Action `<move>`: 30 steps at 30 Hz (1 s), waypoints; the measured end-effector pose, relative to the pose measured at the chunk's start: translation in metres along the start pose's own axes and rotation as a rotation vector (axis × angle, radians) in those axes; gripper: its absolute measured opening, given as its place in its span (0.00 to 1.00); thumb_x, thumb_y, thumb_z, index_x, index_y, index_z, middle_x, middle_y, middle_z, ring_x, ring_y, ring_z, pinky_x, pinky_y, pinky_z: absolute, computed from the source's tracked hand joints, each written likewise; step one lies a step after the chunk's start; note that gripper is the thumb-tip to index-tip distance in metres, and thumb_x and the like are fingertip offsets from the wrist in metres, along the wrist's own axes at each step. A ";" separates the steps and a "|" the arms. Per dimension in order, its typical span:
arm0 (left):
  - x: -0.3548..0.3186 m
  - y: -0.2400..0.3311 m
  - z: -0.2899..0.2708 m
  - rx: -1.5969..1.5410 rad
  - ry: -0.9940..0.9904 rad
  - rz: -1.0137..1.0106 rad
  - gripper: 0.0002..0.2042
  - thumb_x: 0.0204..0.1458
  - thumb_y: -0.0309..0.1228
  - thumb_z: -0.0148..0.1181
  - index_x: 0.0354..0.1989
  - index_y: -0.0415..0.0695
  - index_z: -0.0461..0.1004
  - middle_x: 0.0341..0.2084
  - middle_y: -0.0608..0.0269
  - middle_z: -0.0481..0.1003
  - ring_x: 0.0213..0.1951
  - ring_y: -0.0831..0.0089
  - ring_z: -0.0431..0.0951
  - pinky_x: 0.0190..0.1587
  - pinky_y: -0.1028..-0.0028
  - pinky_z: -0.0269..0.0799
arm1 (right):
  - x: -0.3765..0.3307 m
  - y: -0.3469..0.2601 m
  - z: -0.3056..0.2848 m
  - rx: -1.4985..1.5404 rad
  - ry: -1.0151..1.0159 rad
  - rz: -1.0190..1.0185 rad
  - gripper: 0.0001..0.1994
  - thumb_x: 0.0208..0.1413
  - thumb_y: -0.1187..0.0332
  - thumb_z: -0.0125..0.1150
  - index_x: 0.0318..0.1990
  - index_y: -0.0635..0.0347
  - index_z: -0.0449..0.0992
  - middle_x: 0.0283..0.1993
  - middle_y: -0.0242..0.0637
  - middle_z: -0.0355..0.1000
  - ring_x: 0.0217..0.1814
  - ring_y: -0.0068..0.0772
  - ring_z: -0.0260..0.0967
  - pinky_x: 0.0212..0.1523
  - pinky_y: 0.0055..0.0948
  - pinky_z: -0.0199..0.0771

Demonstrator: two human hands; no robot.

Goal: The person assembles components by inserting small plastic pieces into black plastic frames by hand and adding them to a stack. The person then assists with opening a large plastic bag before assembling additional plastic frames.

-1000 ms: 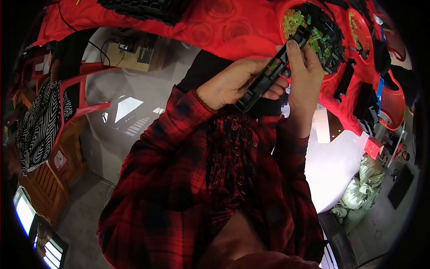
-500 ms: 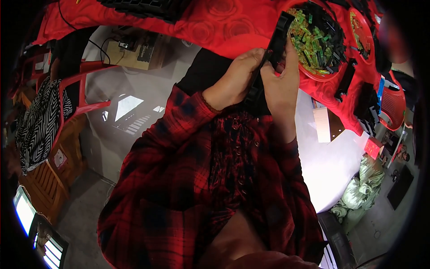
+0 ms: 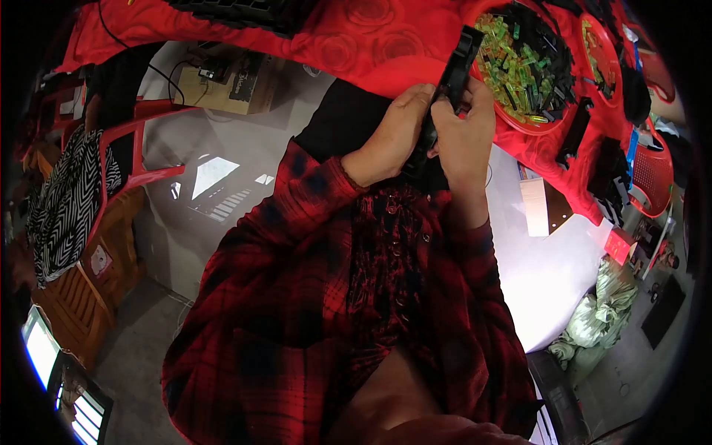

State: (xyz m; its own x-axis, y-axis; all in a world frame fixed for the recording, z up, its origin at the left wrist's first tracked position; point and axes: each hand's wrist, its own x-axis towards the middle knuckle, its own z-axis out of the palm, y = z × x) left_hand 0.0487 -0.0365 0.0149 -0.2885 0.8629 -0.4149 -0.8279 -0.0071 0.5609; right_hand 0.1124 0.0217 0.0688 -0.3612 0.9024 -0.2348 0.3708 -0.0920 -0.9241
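Both my hands are on a long, narrow black plastic piece point(image 3: 457, 63), which stands tilted over the near edge of the red-covered table. My left hand point(image 3: 391, 137) wraps its lower left side. On the other side, my right hand point(image 3: 466, 141) grips it with bent fingers, the thumb pressing on the face of the piece. What lies under that thumb is too small to make out. Just right of the hands is a red basin point(image 3: 525, 127) with many small translucent yellow, green and orange pieces point(image 3: 512, 74) and small black pieces point(image 3: 555, 67).
A second red basin point(image 3: 615, 81) with similar small pieces stands farther right. More black plastic parts point(image 3: 573, 133) lie on the red cloth point(image 3: 363, 44) at right, and a black rack-like stack point(image 3: 237, 13) at the far left. A red chair point(image 3: 137, 152) and cardboard box point(image 3: 222, 89) stand left.
The long black piece has come slightly down toward me. My right hand's raised fingers have drawn down and bent around it; the left hand has shifted slightly.
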 end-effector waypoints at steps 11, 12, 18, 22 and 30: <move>0.007 -0.009 -0.011 0.246 0.020 0.127 0.15 0.70 0.40 0.42 0.46 0.43 0.71 0.33 0.69 0.72 0.35 0.82 0.72 0.38 0.80 0.69 | 0.004 0.019 0.000 -0.112 -0.047 -0.042 0.15 0.53 0.76 0.58 0.49 0.68 0.69 0.36 0.42 0.69 0.28 0.30 0.70 0.20 0.29 0.70; 0.005 -0.004 -0.008 0.219 0.015 0.085 0.15 0.70 0.41 0.42 0.45 0.43 0.70 0.32 0.70 0.72 0.34 0.81 0.72 0.37 0.79 0.70 | 0.005 0.021 -0.001 -0.091 -0.041 -0.079 0.17 0.54 0.75 0.57 0.52 0.68 0.69 0.38 0.41 0.68 0.30 0.29 0.71 0.20 0.29 0.70; 0.004 0.004 -0.011 0.017 -0.104 0.015 0.14 0.70 0.42 0.42 0.46 0.44 0.69 0.32 0.67 0.73 0.33 0.76 0.75 0.31 0.77 0.72 | 0.000 0.017 -0.012 0.089 -0.149 -0.063 0.23 0.59 0.74 0.56 0.63 0.65 0.65 0.42 0.37 0.68 0.35 0.26 0.71 0.23 0.27 0.73; 0.006 0.004 -0.012 -0.046 -0.095 -0.032 0.14 0.69 0.42 0.42 0.45 0.44 0.69 0.33 0.66 0.74 0.34 0.75 0.76 0.35 0.76 0.74 | 0.003 0.026 -0.018 0.086 -0.240 -0.209 0.26 0.60 0.71 0.58 0.66 0.65 0.63 0.39 0.35 0.69 0.39 0.25 0.70 0.35 0.28 0.73; 0.004 0.005 -0.007 0.026 -0.013 0.002 0.12 0.69 0.39 0.44 0.48 0.44 0.70 0.40 0.73 0.73 0.44 0.82 0.71 0.49 0.78 0.67 | 0.002 0.034 -0.011 -0.281 -0.128 -0.500 0.32 0.57 0.63 0.65 0.64 0.71 0.62 0.36 0.44 0.72 0.37 0.40 0.70 0.41 0.35 0.67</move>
State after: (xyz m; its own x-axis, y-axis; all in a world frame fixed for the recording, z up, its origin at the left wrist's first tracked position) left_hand 0.0397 -0.0363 0.0109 -0.2837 0.8696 -0.4040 -0.8143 0.0040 0.5805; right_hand 0.1337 0.0247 0.0406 -0.6450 0.7475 0.1584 0.3349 0.4628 -0.8208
